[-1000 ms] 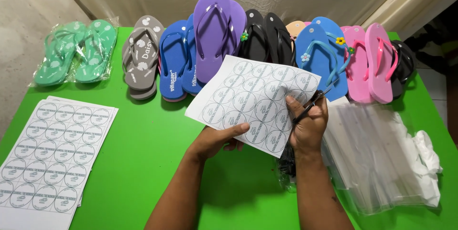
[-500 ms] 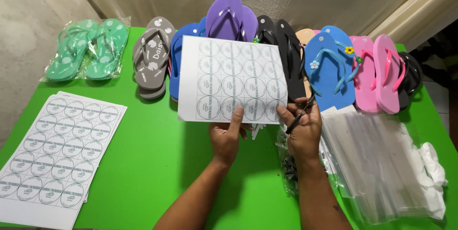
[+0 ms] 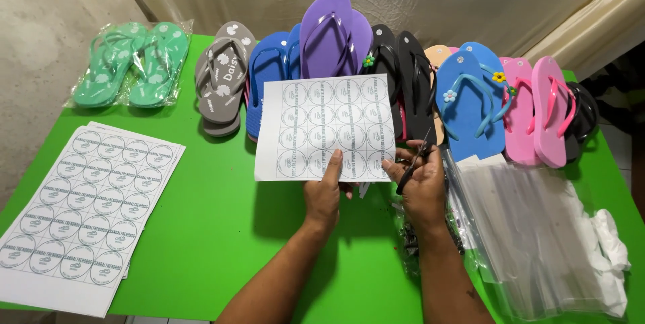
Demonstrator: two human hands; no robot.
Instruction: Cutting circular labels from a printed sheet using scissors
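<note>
Sticker sheet (image 3: 325, 129): white, rows of round labels, held upright above the green table (image 3: 201, 230), in front of the sandal row.
Left hand (image 3: 324, 193): pinches the sheet's lower edge, thumb on the front.
Right hand (image 3: 422, 179): grips black scissors (image 3: 413, 163), fingertips touching the sheet's lower right corner.
Sandals (image 3: 322, 35): grey, blue, purple, black, pink pairs along the far edge; green bagged pair (image 3: 131, 63) far left.
Sheet stack (image 3: 84, 213): flat, near left.
Clear bags (image 3: 537, 230): piled at right.
</note>
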